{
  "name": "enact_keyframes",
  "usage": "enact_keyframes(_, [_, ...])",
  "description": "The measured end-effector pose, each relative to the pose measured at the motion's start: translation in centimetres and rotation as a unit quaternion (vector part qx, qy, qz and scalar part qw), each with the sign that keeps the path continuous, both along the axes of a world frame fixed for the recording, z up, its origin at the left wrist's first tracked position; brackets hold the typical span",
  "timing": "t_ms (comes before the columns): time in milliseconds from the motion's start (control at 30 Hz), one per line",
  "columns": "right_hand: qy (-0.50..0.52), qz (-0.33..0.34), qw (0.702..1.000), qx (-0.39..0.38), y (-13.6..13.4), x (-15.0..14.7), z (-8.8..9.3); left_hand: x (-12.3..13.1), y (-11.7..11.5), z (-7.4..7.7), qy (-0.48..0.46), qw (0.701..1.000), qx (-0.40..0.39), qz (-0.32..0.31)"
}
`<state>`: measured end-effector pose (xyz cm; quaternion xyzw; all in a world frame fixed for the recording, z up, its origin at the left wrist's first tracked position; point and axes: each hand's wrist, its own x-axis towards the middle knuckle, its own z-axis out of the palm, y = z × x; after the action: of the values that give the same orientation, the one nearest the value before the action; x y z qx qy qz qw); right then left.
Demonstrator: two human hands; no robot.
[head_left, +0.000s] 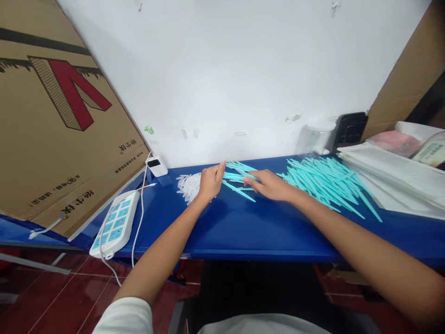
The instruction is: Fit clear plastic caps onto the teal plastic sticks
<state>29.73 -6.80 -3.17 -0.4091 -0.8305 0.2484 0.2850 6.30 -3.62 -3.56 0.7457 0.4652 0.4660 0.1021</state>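
My right hand (266, 184) is closed around a slim turquoise stick (239, 176), whose far end reaches my left hand (211, 183). The left hand's fingers are curled with the thumb up; what they hold is hidden. Several more turquoise sticks (239, 191), long and tapering, lie loose on the blue table (229, 232) between and behind both hands. Just left of my left hand spreads a small pile of translucent whitish pieces (188, 186), short and flat. A big heap of the same turquoise sticks (323, 183) lies right of my right hand, beyond the forearm.
At left, a white power strip (116, 222) with cables lies before a large cardboard box (69, 116). A small white device (157, 166) stands by the wall. A clear jar (317, 137), a black object (350, 130) and white packaging (399, 171) occupy the right side.
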Motion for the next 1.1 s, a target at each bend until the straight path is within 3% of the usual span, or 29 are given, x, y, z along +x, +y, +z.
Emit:
enact_keyframes(200, [0.069, -0.064, 0.995, 0.013, -0.1, 0.0, 0.5, 0.4, -0.7, 0.3, -0.006, 0.999, -0.013, -0.049])
enact_keyframes(367, [0.038, 0.025, 0.997, -0.068, -1.0, -0.4, 1.3, 1.4, -1.4, 0.0, 0.021, 0.994, -0.033, -0.102])
enact_keyframes(500, [0.031, 0.097, 0.986, -0.13, -1.8, -1.0, 1.5, 1.6, -1.6, -0.1, 0.034, 0.994, -0.03, -0.103])
enact_keyframes(633, [0.041, 0.114, 0.982, -0.145, -1.8, -0.9, 1.4, 1.4, -1.4, -0.1, 0.022, 0.992, -0.044, -0.117])
enact_keyframes(800, [0.029, 0.079, 0.989, -0.118, -2.0, -1.0, 1.8, 1.4, -1.0, 0.1, 0.004, 0.988, -0.079, -0.13])
enact_keyframes(900, [0.016, 0.06, 0.995, -0.084, -2.0, -0.4, 2.4, -0.1, 0.2, 0.6, -0.029, 0.994, -0.065, -0.078])
enact_keyframes(1033, [0.001, 0.006, 0.997, -0.073, -0.8, 2.5, 3.1, -4.9, 3.1, 1.8, -0.15, 0.984, 0.0, 0.097])
enact_keyframes(1100, [-0.028, -0.041, 0.997, -0.062, 0.1, 4.2, 3.3, -6.7, 4.1, 2.1, -0.147, 0.977, 0.029, 0.149])
